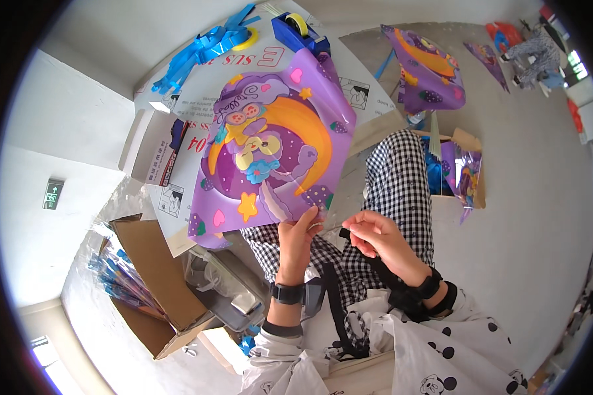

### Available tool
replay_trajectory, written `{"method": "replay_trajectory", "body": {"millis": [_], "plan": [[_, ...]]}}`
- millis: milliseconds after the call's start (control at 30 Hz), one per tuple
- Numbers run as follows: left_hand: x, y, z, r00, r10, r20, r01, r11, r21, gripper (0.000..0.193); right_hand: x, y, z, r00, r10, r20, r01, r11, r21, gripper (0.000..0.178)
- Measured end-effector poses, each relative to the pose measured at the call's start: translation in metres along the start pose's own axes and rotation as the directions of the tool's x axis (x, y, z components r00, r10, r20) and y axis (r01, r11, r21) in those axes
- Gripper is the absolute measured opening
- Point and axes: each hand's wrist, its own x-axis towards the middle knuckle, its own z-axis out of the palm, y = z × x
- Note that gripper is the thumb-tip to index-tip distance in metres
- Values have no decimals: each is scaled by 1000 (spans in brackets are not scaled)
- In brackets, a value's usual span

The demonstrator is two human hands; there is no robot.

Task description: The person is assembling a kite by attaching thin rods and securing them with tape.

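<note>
A purple printed sheet (280, 141), shiny and kite-like, with a cartoon animal, a yellow moon and stars, is held up over my lap and the board. My left hand (298, 238) is closed on its lower edge, thumb on the printed face. Just to the right, my right hand (382, 243) is closed in a pinch, apart from the sheet. A small black piece (344, 233) shows at its fingertips; its kind is unclear. Both wrists wear black bands.
Blue ribbons (201, 52) and a blue tape dispenser (300, 33) lie on the printed white board (369, 122). A small box (153, 148) stands at its left. Cardboard boxes stand at lower left (145, 263) and right (479, 178). Another purple sheet (431, 79) hangs beyond my knee.
</note>
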Motion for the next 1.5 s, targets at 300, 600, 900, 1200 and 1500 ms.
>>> {"method": "replay_trajectory", "body": {"millis": [300,600,900,1200,1500], "plan": [[-7,-4,5,1000,-15,-13,15,1000,17,16,16,10,6,999,52,-15,-53,991,-125,22],[-6,-1,6,1000,-10,-6,10,999,43,14,31,12,9,988,145,-61,-150,984,-97,26],[-12,5,17,1000,23,18,-25,996,91,10,40,14,6,986,97,-139,-117,983,-142,25],[-12,-5,10,999,42,7,-41,994,-102,18,49,31,9,994,27,-105,-37,994,-99,27],[-52,29,-1,892,372,259,-436,550,713,20,47,12,13,986,-133,-95,118,981,-152,28]]}}
